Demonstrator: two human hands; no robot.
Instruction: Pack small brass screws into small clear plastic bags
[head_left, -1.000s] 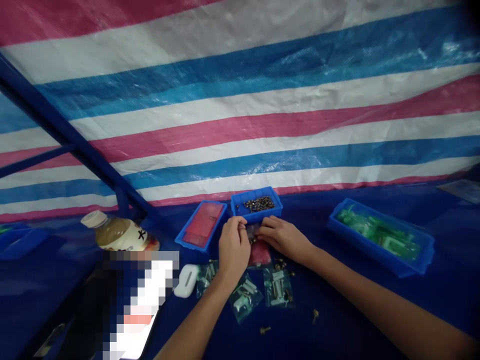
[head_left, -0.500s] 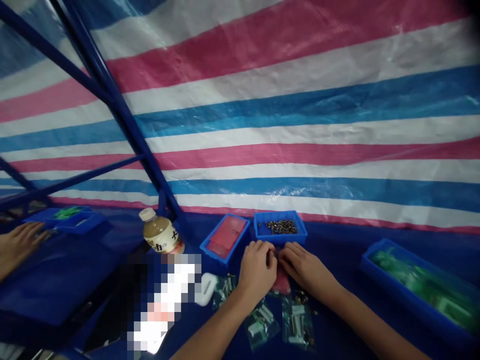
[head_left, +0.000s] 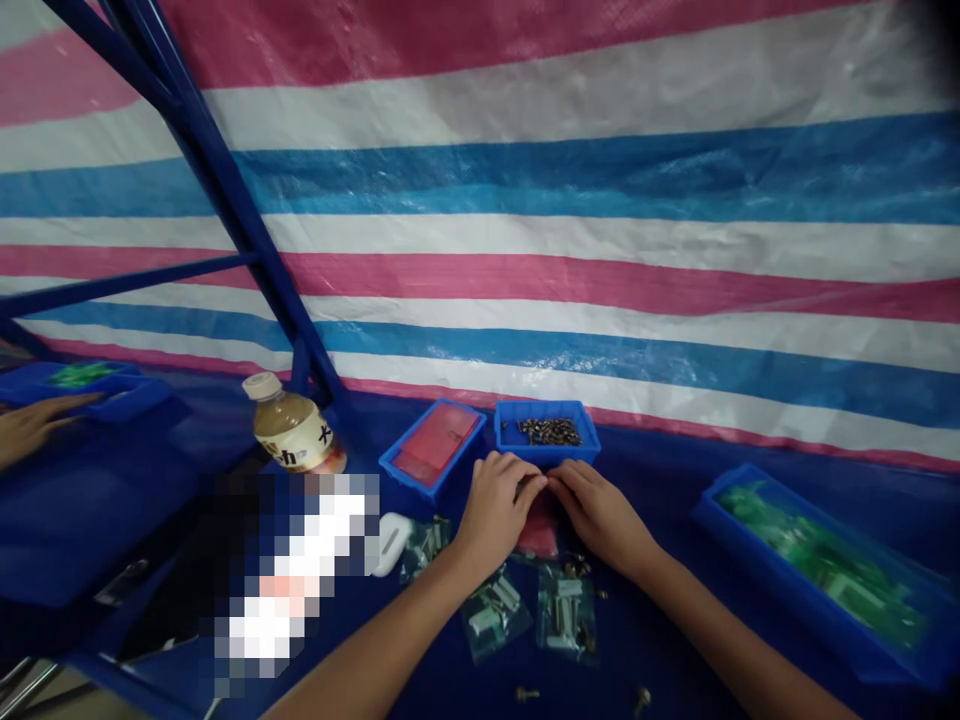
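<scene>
My left hand [head_left: 496, 507] and my right hand [head_left: 600, 512] meet at the fingertips in front of the small blue tray [head_left: 512, 449] of metal screws [head_left: 553, 431]. Both are pinched over a red plastic bag [head_left: 538, 534] that hangs or lies below them; its top edge is hidden by my fingers. Clear bags with white and metal parts [head_left: 495, 612] [head_left: 564, 612] lie nearer me, and another clear bag [head_left: 425, 546] is beside my left wrist. A few loose brass-coloured pieces [head_left: 577, 566] are near my right wrist.
Left of the screws stands a blue tray with red bags [head_left: 433, 452]. Further left are a white case [head_left: 391, 545], a drink bottle [head_left: 294, 428] and a blurred bright object [head_left: 289, 590]. A long blue bin [head_left: 817, 585] holds green bags at right. Another person's hand [head_left: 34, 428] is far left.
The view has shifted, so the trays and bottle appear further left and higher. Loose screws now show at the bottom edge. My fingertips have come closer together, and the other person's hand has moved toward its tray.
</scene>
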